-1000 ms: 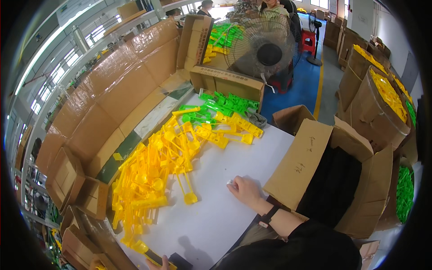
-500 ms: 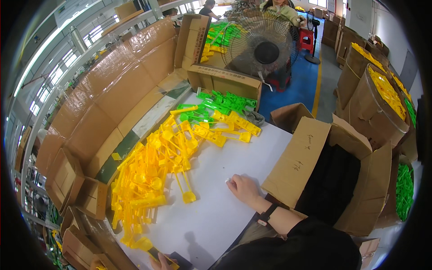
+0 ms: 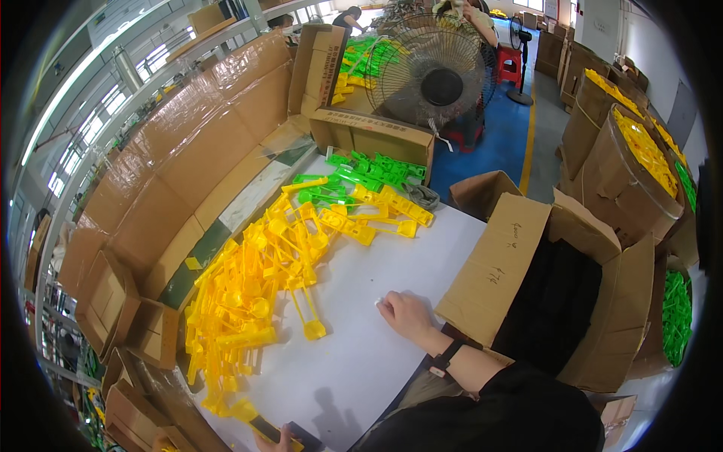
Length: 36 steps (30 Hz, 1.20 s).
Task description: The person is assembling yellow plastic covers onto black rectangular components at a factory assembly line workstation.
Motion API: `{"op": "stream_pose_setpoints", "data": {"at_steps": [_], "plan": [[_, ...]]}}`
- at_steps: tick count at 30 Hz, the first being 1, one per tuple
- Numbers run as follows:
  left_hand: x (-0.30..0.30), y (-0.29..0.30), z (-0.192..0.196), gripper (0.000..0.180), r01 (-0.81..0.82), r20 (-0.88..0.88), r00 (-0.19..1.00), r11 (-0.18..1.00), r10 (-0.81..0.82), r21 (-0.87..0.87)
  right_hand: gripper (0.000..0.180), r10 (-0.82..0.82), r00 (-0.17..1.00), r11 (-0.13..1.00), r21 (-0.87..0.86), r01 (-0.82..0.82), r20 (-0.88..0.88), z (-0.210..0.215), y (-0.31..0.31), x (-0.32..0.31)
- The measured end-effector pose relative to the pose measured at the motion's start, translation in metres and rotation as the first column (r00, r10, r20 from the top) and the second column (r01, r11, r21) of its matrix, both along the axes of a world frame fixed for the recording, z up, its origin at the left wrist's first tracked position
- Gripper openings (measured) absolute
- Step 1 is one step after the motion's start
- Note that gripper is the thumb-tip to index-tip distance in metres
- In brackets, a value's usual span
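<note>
My right hand (image 3: 403,313) lies palm down on the white table (image 3: 354,369), with a dark watch on its wrist and nothing held in it. Left of it lies a long heap of yellow plastic parts (image 3: 256,279); one yellow stick with a scoop end (image 3: 309,316) is the nearest. Green plastic parts (image 3: 361,172) are piled at the table's far end. Only the fingers of my left hand (image 3: 275,438) show at the lower edge, closed on a yellow part with a dark piece beside it.
An open cardboard box (image 3: 527,264) with a dark inside stands right of my hand. Cardboard sheets (image 3: 188,151) wall the table's left side. A floor fan (image 3: 440,75) stands beyond a low carton (image 3: 373,135). Drums of yellow parts (image 3: 636,151) sit at the right; people work farther back.
My right hand has stayed in the same spot on the table. The view has shifted only slightly; the piles have not moved.
</note>
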<state>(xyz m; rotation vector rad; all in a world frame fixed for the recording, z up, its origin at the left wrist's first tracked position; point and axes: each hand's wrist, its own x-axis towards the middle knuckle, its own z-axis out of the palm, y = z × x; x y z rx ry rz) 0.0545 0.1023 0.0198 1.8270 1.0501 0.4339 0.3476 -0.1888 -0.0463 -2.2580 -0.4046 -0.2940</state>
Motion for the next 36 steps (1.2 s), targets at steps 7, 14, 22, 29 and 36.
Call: {"op": "stream_pose_setpoints", "data": {"at_steps": [7,14,22,29,36], "plan": [[-0.015,0.026,-0.041,0.064,0.084,0.096,0.99,0.98,-0.103,0.183,0.024,0.002,1.0,1.0,0.003,-0.002,-0.005,-0.003,0.0,0.001],[-0.022,0.03,-0.044,0.065,0.058,0.095,0.994,0.998,-0.058,0.002,0.024,-0.001,1.0,1.0,0.004,0.001,-0.013,-0.002,0.0,0.001],[-0.002,-0.008,0.005,0.05,0.127,0.236,0.965,0.991,-0.112,-0.05,0.024,0.005,1.0,1.0,0.0,-0.005,-0.001,-0.002,-0.001,0.0],[-0.006,0.007,-0.018,0.042,0.081,0.328,0.944,0.991,-0.042,-0.106,0.023,0.001,0.998,1.0,-0.002,-0.001,-0.064,-0.001,0.001,0.0],[-0.001,0.007,-0.014,0.04,0.191,0.325,0.929,0.981,-0.174,-0.019,0.023,0.006,0.998,1.0,0.003,-0.006,-0.063,-0.002,0.0,0.001]]}}
